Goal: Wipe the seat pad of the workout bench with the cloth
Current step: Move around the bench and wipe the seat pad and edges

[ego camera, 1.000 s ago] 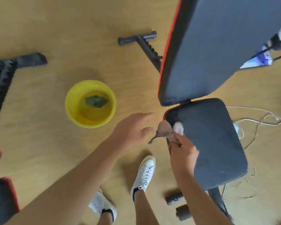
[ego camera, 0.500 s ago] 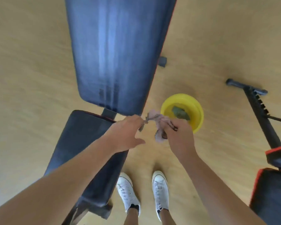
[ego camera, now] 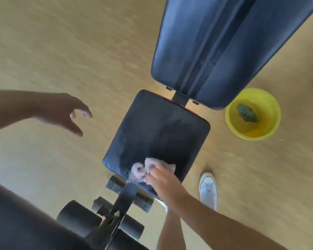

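From the head camera, the right hand (ego camera: 163, 179) pinches the pink cloth (ego camera: 143, 168) on the near edge of the seat pad (ego camera: 157, 130). The left hand (ego camera: 65, 110) is spread and empty. Press flat and rub far to the top, with long slow strokes

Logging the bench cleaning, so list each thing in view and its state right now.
Crumpled pale cloth: pressed on the seat pad's near end.
Black seat pad: streaked, partly wiped.
Right hand: gripping the cloth.
Left hand: open, empty, over the floor.
Yellow plastic bowl: on the floor, holding liquid and a dark green cloth.
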Demonstrator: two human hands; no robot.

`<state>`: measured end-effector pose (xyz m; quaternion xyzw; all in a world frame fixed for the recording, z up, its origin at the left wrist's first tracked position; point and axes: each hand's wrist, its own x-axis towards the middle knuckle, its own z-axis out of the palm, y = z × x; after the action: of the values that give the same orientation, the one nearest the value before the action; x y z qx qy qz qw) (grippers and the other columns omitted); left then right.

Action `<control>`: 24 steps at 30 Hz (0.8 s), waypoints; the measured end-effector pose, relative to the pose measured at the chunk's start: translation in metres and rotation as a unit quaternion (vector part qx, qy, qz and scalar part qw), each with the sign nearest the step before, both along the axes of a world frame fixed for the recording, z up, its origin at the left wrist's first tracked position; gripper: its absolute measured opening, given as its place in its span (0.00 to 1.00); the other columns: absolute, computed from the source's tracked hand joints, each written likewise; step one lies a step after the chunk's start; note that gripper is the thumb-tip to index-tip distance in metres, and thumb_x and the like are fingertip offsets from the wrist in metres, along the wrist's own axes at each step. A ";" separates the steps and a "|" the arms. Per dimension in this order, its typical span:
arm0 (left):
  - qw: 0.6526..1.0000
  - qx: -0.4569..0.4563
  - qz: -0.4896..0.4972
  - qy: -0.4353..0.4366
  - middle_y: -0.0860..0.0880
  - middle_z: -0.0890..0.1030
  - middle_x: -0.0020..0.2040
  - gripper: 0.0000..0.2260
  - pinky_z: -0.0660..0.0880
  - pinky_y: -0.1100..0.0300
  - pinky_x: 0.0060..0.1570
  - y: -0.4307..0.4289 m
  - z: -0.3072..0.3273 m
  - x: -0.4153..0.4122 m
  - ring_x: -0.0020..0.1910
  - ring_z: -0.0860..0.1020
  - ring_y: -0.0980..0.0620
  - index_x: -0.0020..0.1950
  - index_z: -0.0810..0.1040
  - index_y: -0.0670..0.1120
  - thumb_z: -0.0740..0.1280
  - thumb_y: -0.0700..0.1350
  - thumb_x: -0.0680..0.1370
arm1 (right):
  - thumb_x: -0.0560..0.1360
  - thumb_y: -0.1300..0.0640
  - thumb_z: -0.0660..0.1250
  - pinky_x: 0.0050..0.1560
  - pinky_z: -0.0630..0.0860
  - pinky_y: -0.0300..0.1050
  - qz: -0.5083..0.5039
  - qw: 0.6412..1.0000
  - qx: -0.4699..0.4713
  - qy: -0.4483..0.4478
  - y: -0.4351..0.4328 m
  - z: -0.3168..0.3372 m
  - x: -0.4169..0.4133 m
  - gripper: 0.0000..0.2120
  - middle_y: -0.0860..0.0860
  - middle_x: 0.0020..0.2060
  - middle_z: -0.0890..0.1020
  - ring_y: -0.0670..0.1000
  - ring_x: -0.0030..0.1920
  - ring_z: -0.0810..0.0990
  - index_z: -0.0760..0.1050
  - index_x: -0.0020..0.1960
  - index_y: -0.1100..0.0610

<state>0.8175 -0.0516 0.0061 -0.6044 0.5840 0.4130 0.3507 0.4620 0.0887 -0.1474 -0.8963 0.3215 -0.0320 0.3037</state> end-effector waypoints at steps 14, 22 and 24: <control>0.912 -0.054 0.380 0.144 0.75 0.83 0.46 0.19 0.81 0.54 0.55 0.132 -0.114 -0.021 0.48 0.80 0.76 0.59 0.82 0.64 0.78 0.48 0.71 | 0.74 0.66 0.74 0.64 0.70 0.38 -0.016 0.998 -0.049 -0.034 -0.038 -0.010 0.024 0.03 0.52 0.44 0.84 0.51 0.51 0.75 0.84 0.45 0.59; 0.852 -0.109 0.497 0.127 0.57 0.88 0.38 0.11 0.79 0.64 0.40 0.141 -0.137 -0.037 0.41 0.85 0.60 0.45 0.88 0.54 0.81 0.42 0.65 | 0.72 0.74 0.71 0.50 0.81 0.51 -0.132 0.986 -0.106 -0.008 -0.162 -0.002 0.010 0.07 0.57 0.44 0.82 0.56 0.49 0.77 0.82 0.44 0.63; 0.852 -0.108 0.499 0.115 0.54 0.88 0.38 0.09 0.80 0.58 0.42 0.141 -0.139 -0.037 0.43 0.86 0.55 0.43 0.89 0.51 0.81 0.42 0.65 | 0.71 0.73 0.74 0.45 0.82 0.56 -0.335 0.940 -0.064 0.015 -0.149 0.003 0.021 0.08 0.58 0.46 0.82 0.58 0.48 0.79 0.81 0.45 0.63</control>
<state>0.7803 0.0890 -0.1331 -0.7968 0.2808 0.5336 -0.0403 0.4828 -0.0602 -0.1443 -0.7546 0.6052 -0.1385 0.2124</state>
